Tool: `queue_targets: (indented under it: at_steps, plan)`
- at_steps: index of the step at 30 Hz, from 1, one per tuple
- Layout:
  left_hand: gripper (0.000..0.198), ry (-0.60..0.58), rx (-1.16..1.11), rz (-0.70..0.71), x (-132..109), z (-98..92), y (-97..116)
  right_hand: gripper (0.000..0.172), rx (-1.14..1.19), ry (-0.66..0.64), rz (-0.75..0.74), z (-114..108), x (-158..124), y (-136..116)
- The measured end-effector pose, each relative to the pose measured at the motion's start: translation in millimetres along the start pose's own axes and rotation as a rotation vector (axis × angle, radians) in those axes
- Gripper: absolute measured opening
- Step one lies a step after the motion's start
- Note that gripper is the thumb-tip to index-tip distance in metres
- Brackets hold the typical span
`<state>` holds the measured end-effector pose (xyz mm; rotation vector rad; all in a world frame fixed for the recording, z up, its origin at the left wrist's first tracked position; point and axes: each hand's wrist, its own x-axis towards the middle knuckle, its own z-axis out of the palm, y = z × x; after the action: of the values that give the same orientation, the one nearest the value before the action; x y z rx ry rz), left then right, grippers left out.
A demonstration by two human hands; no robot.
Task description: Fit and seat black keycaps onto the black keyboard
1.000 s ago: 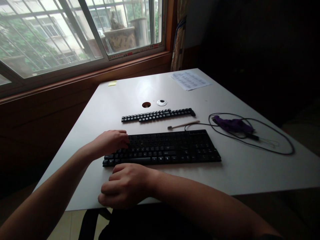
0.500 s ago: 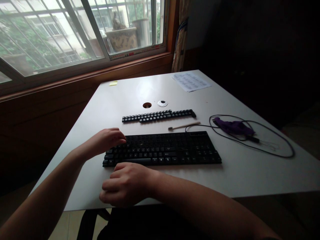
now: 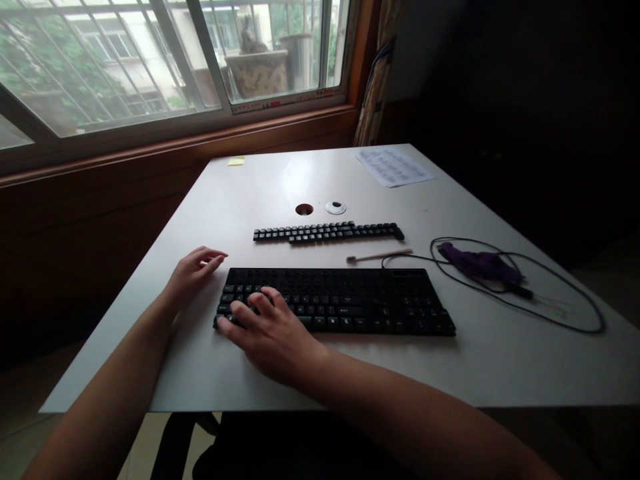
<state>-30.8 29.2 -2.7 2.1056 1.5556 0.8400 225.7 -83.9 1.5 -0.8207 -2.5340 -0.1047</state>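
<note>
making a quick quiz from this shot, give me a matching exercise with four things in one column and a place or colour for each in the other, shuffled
Things
1. left hand
2. right hand
3. loose keycaps
4. cloth

Places or colours
A. purple
B. over the left part of the keyboard
C. set out in rows beyond the keyboard
D. just left of the keyboard

Pairs: 1-D, 2-B, 3-C, 4-A

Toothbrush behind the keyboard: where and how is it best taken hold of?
Pinch the toothbrush mid-handle with the right hand, probably from above: it lies flat, its slim handle exposed between the dark head at left and the cable near its right end.
</note>
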Motion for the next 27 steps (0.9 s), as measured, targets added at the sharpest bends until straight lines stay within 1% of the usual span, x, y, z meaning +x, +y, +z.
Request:
queue_targets:
  at_steps: [3, 5, 8, 14, 21, 27]
  plan:
    - [0.043, 0.007, -0.034, 0.007, -1, 2.9, -9, 0.047, -0.015, -0.010, 0.126, 3, -2, 1]
    - [0.042, -0.012, -0.066, 0.025, -1, 3.5, -11, 0.051, -0.007, -0.039, 0.156, 4, -3, 1]
    - [0.041, -0.047, -0.101, 0.044, -1, 3.5, -7, 0.052, 0.005, -0.070, 0.179, 4, -3, 1]
    - [0.043, -0.123, -0.091, 0.073, -3, 4.3, 3, 0.055, 0.014, -0.071, 0.207, 1, 0, -1]
    - [0.041, -0.183, -0.104, 0.126, -2, 8.1, 3, 0.060, 0.026, -0.074, 0.198, -3, 5, 1]
    - [0.037, -0.200, -0.112, 0.144, -2, 8.0, 5, 0.065, -0.001, -0.060, 0.158, -2, 4, 3]
